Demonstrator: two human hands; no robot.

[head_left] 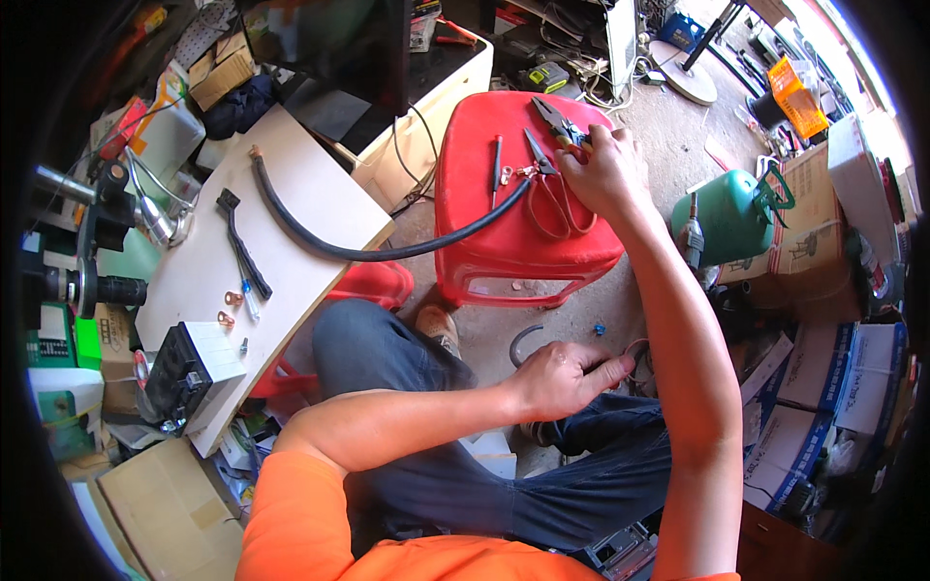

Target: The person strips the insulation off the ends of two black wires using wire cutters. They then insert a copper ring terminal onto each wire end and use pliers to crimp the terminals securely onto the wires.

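Pliers (pixel 553 118), prob. heavy, stiff; grip by handles (pixel 582 147), where your R hand (pixel 612 170) curls, firm hold unclear; your L hand (pixel 562 380) half-curled, thumb out, contents unclear.

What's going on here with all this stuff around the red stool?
A seated person's right hand has its fingers on the handles of pliers at the red stool. The left hand is over the lap; whether it holds anything is hard to tell. Scissors and a screwdriver lie on the stool. A thick black cable spans from the pale table to the stool, its near end beside the scissors.
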